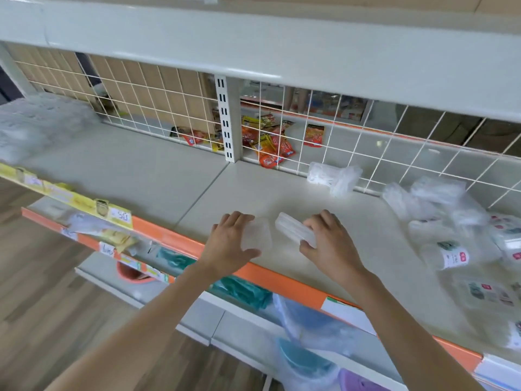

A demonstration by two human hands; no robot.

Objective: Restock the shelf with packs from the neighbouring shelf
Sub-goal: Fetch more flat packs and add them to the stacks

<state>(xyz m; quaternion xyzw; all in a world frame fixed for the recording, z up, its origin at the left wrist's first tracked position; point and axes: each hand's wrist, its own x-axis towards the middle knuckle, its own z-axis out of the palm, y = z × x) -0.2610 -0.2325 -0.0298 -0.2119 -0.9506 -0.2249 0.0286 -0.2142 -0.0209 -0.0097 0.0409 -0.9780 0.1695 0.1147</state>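
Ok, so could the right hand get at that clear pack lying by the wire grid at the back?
Probably yes. The shelf between the right hand and the clear pack by the grid is bare, so the way looks free. But that hand already holds a clear pack, which it would likely need to set down first.

Two packs (258,235) (294,230) lie side by side on the shelf (282,190); more packs (451,230) heaped to their right
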